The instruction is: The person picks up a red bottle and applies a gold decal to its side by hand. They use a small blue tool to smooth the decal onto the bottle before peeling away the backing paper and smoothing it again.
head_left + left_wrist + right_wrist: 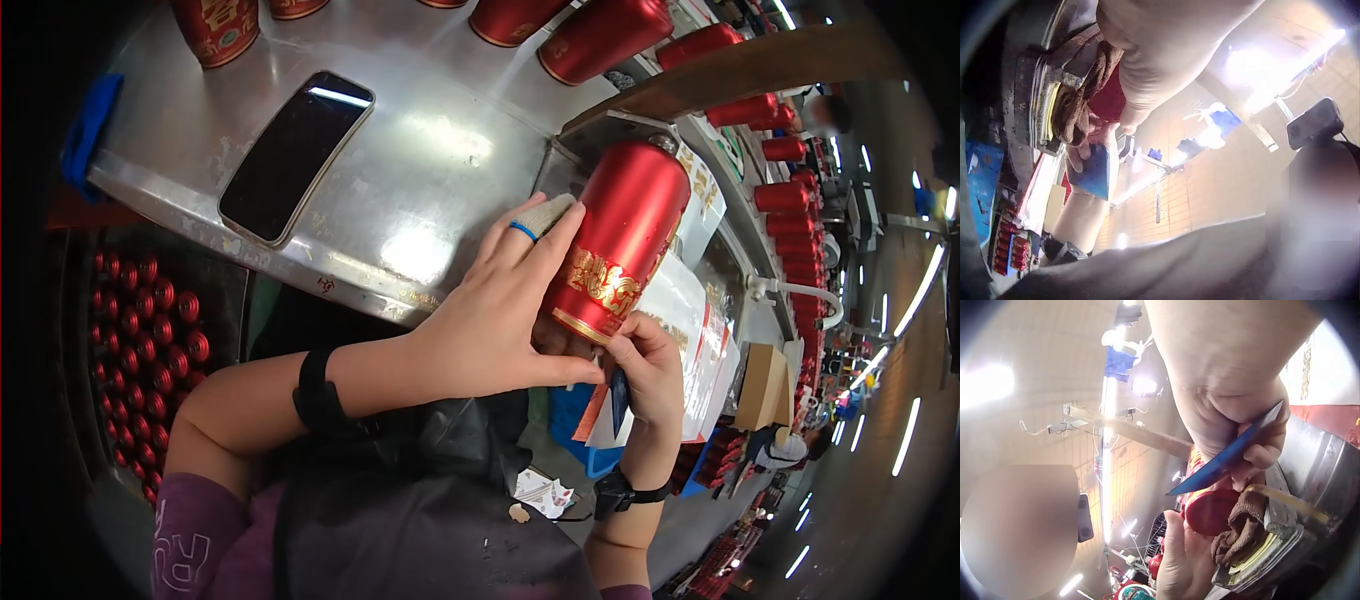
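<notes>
A red bottle (pixel 625 235) with gold lettering lies tilted, its dark neck pointing away and its base toward the person. Along its left side my left hand (pixel 500 300) grips it, thumb stretched below the base. A pale finger cot (pixel 545 215) with a blue rim covers one finger. My right hand (pixel 650 370) is at the lower right edge of the base, holding a flat blue piece (pixel 1222 459) between curled fingers and palm. In the right wrist view, the bottle's red round base (pixel 1210 512) faces the camera, beside a brown cloth (pixel 1241 528).
A phone (pixel 298 155) lies on the metal table (pixel 420 180). Several red bottles (pixel 605 40) stand at the back. Left and below, a crate holds many red bottles (pixel 150 350). White printed sheets (pixel 690 330) hang right of the bottle, near a cardboard box (pixel 762 388).
</notes>
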`<state>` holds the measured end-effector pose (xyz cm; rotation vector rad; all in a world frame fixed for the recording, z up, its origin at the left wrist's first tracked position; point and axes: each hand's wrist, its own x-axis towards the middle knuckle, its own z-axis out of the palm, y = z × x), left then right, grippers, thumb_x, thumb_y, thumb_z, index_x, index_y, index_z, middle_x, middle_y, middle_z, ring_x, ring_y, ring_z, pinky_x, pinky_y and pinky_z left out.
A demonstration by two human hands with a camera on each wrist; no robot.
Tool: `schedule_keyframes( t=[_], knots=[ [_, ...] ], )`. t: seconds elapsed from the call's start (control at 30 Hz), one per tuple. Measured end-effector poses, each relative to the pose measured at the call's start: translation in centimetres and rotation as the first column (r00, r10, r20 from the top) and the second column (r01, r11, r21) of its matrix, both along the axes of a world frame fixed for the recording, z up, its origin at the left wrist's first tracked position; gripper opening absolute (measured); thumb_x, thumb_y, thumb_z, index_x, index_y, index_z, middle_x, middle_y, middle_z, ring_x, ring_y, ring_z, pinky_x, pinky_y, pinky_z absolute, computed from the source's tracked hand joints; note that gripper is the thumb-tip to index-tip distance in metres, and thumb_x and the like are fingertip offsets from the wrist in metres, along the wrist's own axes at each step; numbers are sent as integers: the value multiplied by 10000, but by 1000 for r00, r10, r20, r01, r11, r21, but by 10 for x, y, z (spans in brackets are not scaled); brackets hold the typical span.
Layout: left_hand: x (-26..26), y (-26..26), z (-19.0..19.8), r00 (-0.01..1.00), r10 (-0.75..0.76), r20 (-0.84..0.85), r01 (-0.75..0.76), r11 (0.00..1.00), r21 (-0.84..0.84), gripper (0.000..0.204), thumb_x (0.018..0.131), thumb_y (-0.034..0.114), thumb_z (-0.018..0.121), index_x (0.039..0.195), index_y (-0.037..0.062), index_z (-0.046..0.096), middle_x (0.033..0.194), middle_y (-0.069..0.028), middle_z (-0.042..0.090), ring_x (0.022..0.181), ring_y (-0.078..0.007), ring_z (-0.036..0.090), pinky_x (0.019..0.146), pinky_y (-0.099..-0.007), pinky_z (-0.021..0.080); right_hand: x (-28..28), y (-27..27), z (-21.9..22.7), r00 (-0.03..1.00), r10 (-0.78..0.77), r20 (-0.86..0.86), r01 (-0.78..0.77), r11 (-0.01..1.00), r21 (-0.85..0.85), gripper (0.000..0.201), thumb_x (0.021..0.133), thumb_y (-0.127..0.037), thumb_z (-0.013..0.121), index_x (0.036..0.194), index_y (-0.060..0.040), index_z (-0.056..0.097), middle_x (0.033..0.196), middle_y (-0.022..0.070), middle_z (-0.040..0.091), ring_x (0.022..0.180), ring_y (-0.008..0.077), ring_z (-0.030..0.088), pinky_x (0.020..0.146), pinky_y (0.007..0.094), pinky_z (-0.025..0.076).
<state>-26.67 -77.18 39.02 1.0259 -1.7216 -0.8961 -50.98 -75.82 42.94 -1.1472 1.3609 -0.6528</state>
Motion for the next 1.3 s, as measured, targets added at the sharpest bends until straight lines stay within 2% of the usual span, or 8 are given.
schedule_keyframes(
  t=[0.07, 0.37, 0.6, 0.67, 0.77, 0.87, 1.03, 1.3],
  knots=[
    [-3, 3, -5, 995, 6, -95, -4, 1000, 19, 952, 843, 368, 786, 1511, -61, 260, 1477, -308, 330, 1431, -443, 256, 1147, -493, 286, 0, 1, 0, 1000, 1, 2, -1, 1000, -2, 77, 937, -89, 689, 954, -41, 631, 874, -16, 655, 789, 43, 572, 707, 198, 434],
    [-4, 5, -16, 983, 4, -184, 23, 990, 142, 855, 904, 301, 734, 1523, -54, 263, 1454, -311, 352, 1418, -405, 273, 1139, -452, 294, -3, 1, -3, 999, -35, 4, 35, 999, 33, 76, 927, -55, 695, 975, -39, 639, 902, -36, 645, 800, 37, 554, 712, 201, 429],
    [2, 3, -21, 982, -19, -186, 37, 995, 89, 786, 935, 260, 694, 1540, -12, 272, 1461, -244, 398, 1390, -348, 330, 1137, -422, 287, 3, 0, -4, 998, -55, 5, 55, 998, -1, 73, 933, -80, 688, 956, -43, 630, 861, -12, 655, 716, 41, 558, 631, 202, 452],
    [5, 4, -19, 962, -63, -264, 117, 974, 192, 734, 960, 241, 662, 1536, -14, 286, 1463, -215, 423, 1370, -322, 368, 1135, -410, 286, 3, 0, -3, 999, -52, 9, 52, 999, -2, 75, 935, -88, 687, 952, -45, 628, 852, -3, 660, 702, 43, 561, 614, 203, 459],
    [7, 1, -22, 951, -51, -304, 130, 960, 246, 697, 977, 226, 639, 1535, -13, 296, 1472, -208, 427, 1377, -311, 374, 1144, -403, 276, 6, -2, 1, 998, -56, 14, 55, 998, 37, 78, 935, -94, 688, 952, -49, 627, 849, 6, 668, 702, 44, 567, 609, 206, 467],
    [3, 2, -24, 962, -48, -270, 100, 977, 186, 678, 988, 226, 622, 1536, -10, 300, 1487, -205, 415, 1397, -311, 355, 1153, -398, 266, 4, -1, -1, 998, -55, 21, 54, 997, 46, 76, 932, -93, 691, 949, -50, 631, 854, 2, 669, 717, 43, 570, 635, 204, 461],
    [4, 0, -24, 963, -56, -263, 113, 972, 205, 688, 987, 221, 619, 1545, -3, 284, 1500, -201, 402, 1408, -311, 342, 1163, -403, 250, 1, -3, -3, 998, -51, 40, 50, 998, 39, 67, 932, -85, 690, 942, -46, 637, 865, -4, 667, 764, 49, 586, 694, 201, 445],
    [8, -4, -28, 958, -116, -262, 170, 967, 190, 667, 1007, 216, 575, 1561, 18, 261, 1513, -187, 396, 1384, -306, 356, 1159, -400, 247, 2, -5, -2, 997, -58, 57, 55, 998, 41, 65, 928, -64, 687, 941, -32, 632, 862, 5, 668, 787, 59, 608, 701, 206, 455]
  ],
)
